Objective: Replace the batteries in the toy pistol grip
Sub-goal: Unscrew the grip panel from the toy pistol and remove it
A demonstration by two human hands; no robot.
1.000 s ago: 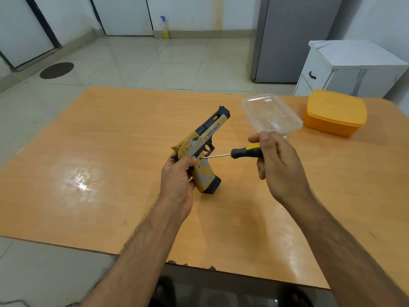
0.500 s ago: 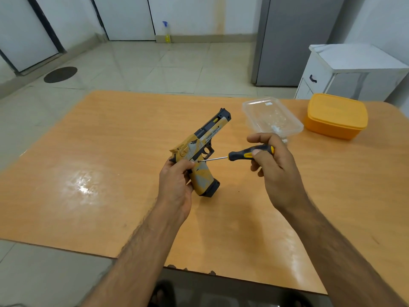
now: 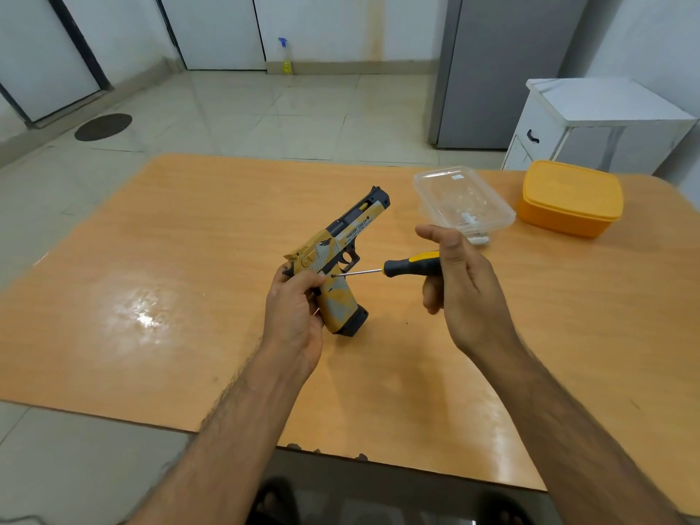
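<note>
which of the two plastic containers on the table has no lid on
The clear container, nearer the right hand; it sits open-topped. The orange container beside it has its lid on.

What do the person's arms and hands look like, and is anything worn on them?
Both forearms are bare and hairy, with no sleeves in view. The left hand and the right hand are bare too: no gloves, rings, watch or wristband can be seen.

"desert eagle" in dark letters on the toy pistol (image 3: 333, 259) slide (smaller line beneath unreadable)
</note>
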